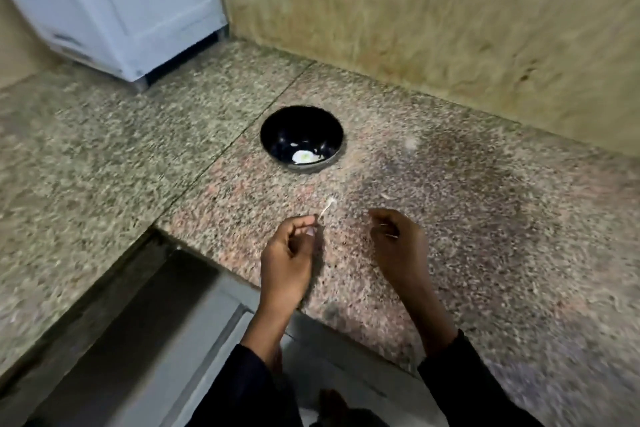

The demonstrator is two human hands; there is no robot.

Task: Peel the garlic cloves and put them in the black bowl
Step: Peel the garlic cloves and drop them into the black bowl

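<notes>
The black bowl [302, 138] stands on the speckled granite counter [450, 218], with a pale peeled garlic clove [304, 157] lying at its bottom. My left hand [289, 253] hovers over the counter's near edge and pinches a thin whitish strip of garlic skin [326, 209] between thumb and fingertip. My right hand [398, 243] hangs beside it with fingers loosely curled; a small pale sliver shows at its fingertips, too blurred to tell if it is held. Both hands are nearer to me than the bowl.
A white appliance [121, 3] stands at the back left. A tan tiled wall [433, 28] runs behind the counter. Small skin flakes [388, 197] lie on the granite to the right. Below the counter edge are a step and floor [156, 340].
</notes>
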